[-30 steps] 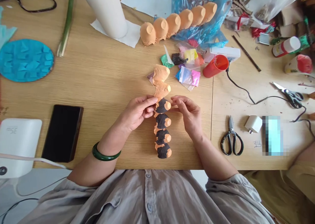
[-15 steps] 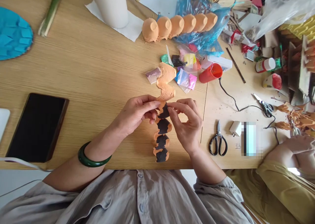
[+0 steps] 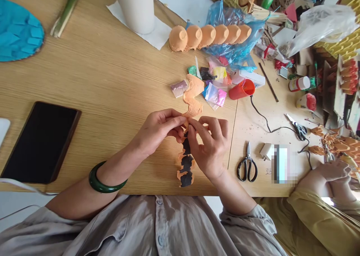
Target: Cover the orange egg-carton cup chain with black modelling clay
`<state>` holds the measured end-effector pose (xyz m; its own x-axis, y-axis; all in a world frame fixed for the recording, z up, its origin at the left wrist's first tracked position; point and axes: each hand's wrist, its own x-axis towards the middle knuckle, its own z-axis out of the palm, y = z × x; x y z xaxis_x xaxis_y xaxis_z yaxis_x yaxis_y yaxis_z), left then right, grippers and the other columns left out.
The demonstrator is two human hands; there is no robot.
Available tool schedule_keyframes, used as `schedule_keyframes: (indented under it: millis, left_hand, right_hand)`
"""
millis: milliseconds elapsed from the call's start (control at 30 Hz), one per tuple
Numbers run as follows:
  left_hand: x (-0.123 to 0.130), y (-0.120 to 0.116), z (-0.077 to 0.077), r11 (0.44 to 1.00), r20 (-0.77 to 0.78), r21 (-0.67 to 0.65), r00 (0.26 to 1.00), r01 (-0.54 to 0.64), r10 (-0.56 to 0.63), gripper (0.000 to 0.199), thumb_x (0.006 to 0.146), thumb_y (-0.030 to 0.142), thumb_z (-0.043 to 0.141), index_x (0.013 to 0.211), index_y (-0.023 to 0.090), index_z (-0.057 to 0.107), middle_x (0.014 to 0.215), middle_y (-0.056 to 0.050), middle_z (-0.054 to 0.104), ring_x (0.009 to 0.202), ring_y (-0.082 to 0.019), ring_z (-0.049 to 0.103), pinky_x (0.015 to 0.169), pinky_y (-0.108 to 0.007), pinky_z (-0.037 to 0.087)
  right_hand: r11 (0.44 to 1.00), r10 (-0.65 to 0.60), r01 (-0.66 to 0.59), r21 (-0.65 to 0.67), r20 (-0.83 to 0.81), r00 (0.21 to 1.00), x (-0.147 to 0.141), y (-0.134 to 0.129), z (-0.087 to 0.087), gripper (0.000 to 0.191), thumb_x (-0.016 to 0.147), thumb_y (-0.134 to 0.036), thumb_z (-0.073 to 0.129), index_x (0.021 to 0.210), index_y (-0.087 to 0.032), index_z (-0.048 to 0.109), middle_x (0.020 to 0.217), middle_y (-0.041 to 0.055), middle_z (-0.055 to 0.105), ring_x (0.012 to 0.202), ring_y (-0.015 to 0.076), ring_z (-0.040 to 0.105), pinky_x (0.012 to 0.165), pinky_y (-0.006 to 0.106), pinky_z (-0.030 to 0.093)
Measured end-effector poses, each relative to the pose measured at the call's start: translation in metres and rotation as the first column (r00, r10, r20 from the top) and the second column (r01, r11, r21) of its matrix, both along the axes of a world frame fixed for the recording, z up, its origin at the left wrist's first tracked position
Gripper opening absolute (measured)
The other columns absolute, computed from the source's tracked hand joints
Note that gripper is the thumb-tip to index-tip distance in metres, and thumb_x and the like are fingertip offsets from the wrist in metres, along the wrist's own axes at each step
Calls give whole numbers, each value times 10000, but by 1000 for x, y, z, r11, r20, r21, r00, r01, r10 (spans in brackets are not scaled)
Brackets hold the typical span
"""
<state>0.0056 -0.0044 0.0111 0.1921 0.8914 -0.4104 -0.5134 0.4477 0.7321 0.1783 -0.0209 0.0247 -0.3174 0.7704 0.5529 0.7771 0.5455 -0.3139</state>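
Note:
A wavy strip of orange egg carton (image 3: 194, 94) lies lengthwise before me, with black patches (image 3: 186, 162) lining its nearer cups. My left hand (image 3: 165, 130) pinches the strip's left edge near its middle, thumb and index finger together. From the other side my right hand (image 3: 209, 141) has thumb and index finger closed on the same spot, close to the left fingertips. Its fingers hide the uppermost black patch, and I cannot make out whether a loose black piece is between them. Small bags of coloured modelling clay (image 3: 215, 94) lie beyond the strip's far end.
Another orange egg carton strip (image 3: 206, 36) stands cups-up beside a blue plastic bag (image 3: 225, 14). Right of my hands are black-handled scissors (image 3: 247, 164), a white charger (image 3: 267, 151) and a red cup (image 3: 242, 89). A phone (image 3: 42, 141) lies left. A co-worker's hands (image 3: 333, 171) are far right.
My right fingers have moved slightly up and left, meeting my left fingertips and covering the top black patch that showed before. The whole view has shifted a little.

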Motion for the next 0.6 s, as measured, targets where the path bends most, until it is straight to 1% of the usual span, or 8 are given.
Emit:
schedule_keyframes:
  millis: [100,200,300,367,467,533,567,600]
  left_hand:
    - [0,0,1,1000,-7,1,1000,-2,2,344,721,376,1015,760,138,770,634,-43,706,515,-146,672,484,-225,566]
    - [0,0,0,1000,-11,0,1000,-5,5,337,725,366,1010,774,140,765,649,-38,708,528,-145,671,498,-233,567]
    - [1,1,-2,999,-6,-3,999,-32,31,365,698,363,1031,779,138,754,671,-38,716,519,-124,638,479,-223,532]
    - [2,2,-2,998,5,-12,998,-60,61,403,654,367,1057,777,138,749,671,-28,708,510,-106,610,452,-206,492]
    - [1,3,0,997,3,-27,998,-66,66,429,631,376,1068,780,139,743,646,-5,673,515,-91,584,445,-189,460]
    - [1,4,2,998,-15,-40,998,-56,55,420,645,371,1059,797,137,745,653,-2,671,536,-90,583,452,-181,456]
    - [0,4,3,998,-22,-45,998,-52,51,416,654,370,1054,802,136,744,661,-3,674,546,-90,584,454,-178,455]
    - [0,3,3,998,-24,-48,999,-48,47,414,659,372,1050,806,135,743,667,-4,677,550,-90,583,454,-177,453]
  right_hand:
    - [1000,-30,30,-7,53,998,-2,-5,-3,284,1054,-148,657,1273,-282,779,1065,81,754,970,246,612,836,404,543]
    - [1000,-24,25,-14,85,996,-4,-11,-6,388,1024,-121,634,1372,-256,739,1134,108,753,1021,269,596,881,423,551]
    - [1000,-19,21,-19,95,995,-6,-13,-8,421,1010,-74,603,1381,-220,737,1165,125,747,1050,275,589,895,420,555]
    - [999,-8,8,-53,2,1000,-6,-11,-8,436,1024,-45,558,1376,-227,741,1164,112,738,1063,257,612,915,409,564]
    - [990,-7,-34,-139,-288,957,0,-3,-11,447,1079,-77,505,1411,-277,728,1222,85,722,1149,222,675,997,418,586]
    - [973,-86,-26,-228,-464,881,7,3,-14,353,1121,-204,525,1390,-291,736,1286,87,722,1183,218,711,1023,435,606]
    - [950,-152,-24,-312,-527,837,10,6,-16,298,1131,-297,549,1353,-282,747,1286,90,735,1157,217,733,1003,432,622]
    - [901,-225,-53,-430,-569,791,13,9,-18,286,1128,-398,577,1312,-267,754,1255,91,758,1115,217,754,974,425,639]
